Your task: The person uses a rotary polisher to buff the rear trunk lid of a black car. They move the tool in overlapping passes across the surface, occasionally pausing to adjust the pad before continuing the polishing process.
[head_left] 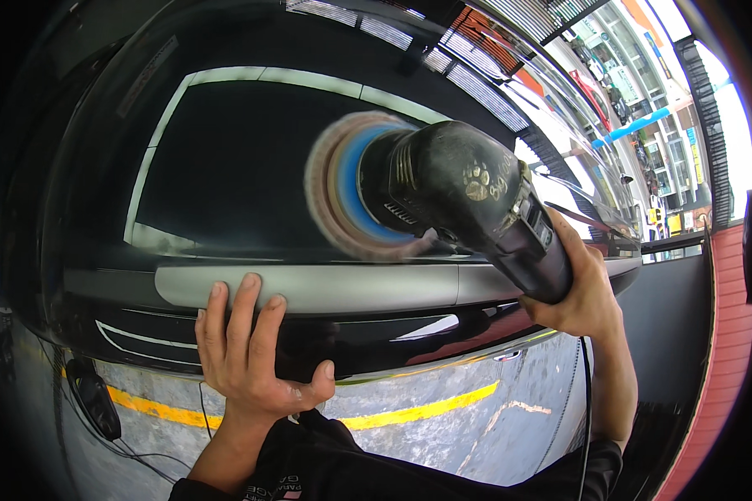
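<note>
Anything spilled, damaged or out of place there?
Nothing looks clearly spilled or damaged. The thin black cables loosely curving over the grey concrete floor at lower left look untidy, and the black handheld power polisher looks dusty on top.

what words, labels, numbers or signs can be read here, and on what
Polisher: pale lettering beside a paw print; wording not copied here.
Black garment: small light lettering; wording not copied here.
Background signs: too small and blurred to read.
</note>
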Motion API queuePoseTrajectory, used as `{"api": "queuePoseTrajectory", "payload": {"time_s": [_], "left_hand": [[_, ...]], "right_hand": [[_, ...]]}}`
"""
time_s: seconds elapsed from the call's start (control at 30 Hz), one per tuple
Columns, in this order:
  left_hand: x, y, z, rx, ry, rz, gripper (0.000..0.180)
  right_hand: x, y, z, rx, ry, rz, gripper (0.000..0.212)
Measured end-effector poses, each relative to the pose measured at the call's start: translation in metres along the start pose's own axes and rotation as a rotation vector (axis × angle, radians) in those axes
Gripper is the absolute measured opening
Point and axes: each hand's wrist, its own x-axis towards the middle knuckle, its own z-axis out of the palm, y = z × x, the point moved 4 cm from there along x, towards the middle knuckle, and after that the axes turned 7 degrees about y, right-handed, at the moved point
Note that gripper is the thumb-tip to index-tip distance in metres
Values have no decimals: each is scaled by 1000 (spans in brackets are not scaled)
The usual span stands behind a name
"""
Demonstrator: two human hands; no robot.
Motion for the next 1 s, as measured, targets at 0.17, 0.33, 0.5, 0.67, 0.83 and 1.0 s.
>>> {"api": "queuePoseTrajectory", "payload": {"time_s": [0.17, 0.33, 0.5, 0.67, 0.83, 1.0], "left_hand": [[3, 3, -3, -6, -18, 36, 73], [1, 3, -1, -26, -1, 12, 72], [3, 4, -2, -16, -19, 14, 71], [2, 3, -2, -34, -1, 2, 71], [3, 2, -1, -43, 3, -7, 71], [3, 2, -2, -52, 22, -63, 64]], "right_hand": [[4, -7, 3, 5, -10, -7, 96], [7, -11, 5, -1, -23, -36, 98], [12, -17, 6, -28, -35, -52, 101], [19, -26, 9, -27, -51, -45, 102], [24, -33, 14, -25, -38, -80, 102], [32, -43, 19, -14, -51, -141, 101]]}}
